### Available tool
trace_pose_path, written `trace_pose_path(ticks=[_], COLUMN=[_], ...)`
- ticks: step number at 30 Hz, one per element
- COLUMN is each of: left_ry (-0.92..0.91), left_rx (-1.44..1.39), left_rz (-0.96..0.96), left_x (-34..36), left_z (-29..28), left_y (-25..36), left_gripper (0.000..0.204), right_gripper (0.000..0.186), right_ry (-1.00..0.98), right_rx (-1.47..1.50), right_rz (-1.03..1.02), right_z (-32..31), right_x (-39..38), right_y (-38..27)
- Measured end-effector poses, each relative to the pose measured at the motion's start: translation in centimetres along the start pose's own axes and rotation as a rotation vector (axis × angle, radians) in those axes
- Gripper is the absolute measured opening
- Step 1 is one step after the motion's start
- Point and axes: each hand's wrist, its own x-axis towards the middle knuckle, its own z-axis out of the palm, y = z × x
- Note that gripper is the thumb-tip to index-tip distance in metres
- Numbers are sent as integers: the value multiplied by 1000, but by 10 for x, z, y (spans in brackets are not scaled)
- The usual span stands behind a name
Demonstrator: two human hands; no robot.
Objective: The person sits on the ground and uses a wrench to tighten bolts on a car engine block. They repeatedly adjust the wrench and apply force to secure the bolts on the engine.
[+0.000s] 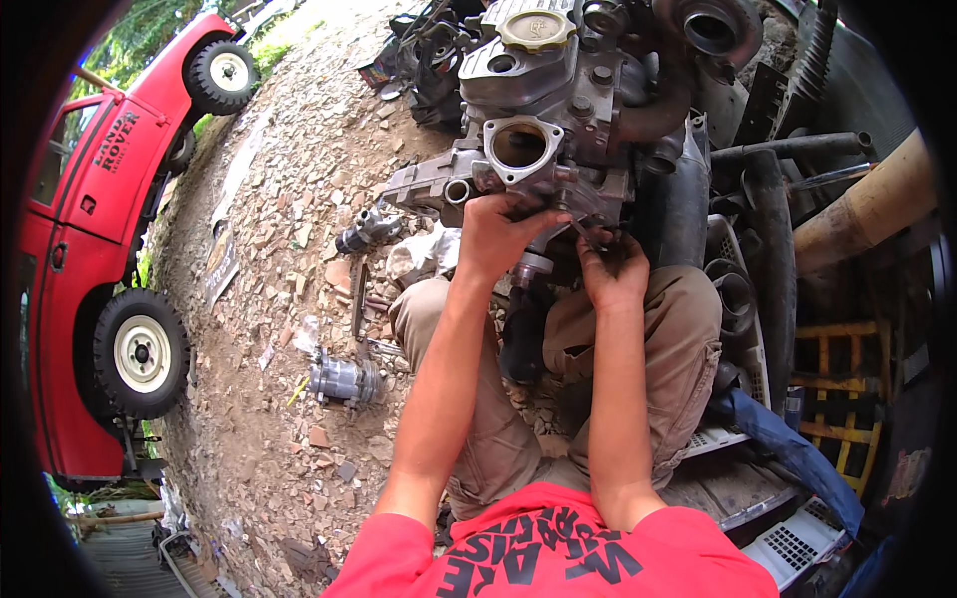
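Note:
In front of my knees stands a greasy metal engine (598,130) with a round filler cap (538,30) on its top cover. A three-cornered flange (520,149) with a wide round opening faces up on its near side. Just below that flange, my left hand (501,234) is closed against the engine, its fingertips partly hidden. To its right, my right hand (615,274) is closed in a pinch at the end of a slim metal piece (583,229) too small to name. A grey pulley-like part (533,264) sits beneath my hands.
A silver cylindrical part (342,381) and a metal fitting (369,229) lie on the stony ground to the left. Farther left stands a red vehicle (95,229). Pipes (768,249), a white crate (797,543) and blue cloth (793,448) crowd the right.

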Motion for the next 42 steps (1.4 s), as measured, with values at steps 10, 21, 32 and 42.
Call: trace_pose_path(ticks=[10,21,32,42], left_ry=[-63,-93,-109,-50], left_rx=[-50,-4,29,26], left_rz=[-176,-87,-22,7], left_x=[-4,2,-10,-13], left_z=[-11,-7,1,-6], left_y=[10,17,15,29], left_gripper=[29,27,24,22], right_gripper=[25,25,33,25], right_ry=[-807,-421,-219,-234], right_rx=[-152,-1089,-1079,-365], right_rz=[-203,-896,-357,35], right_z=[118,42,42,1], right_x=[-183,-58,-43,-35], right_y=[21,46,-4,16])
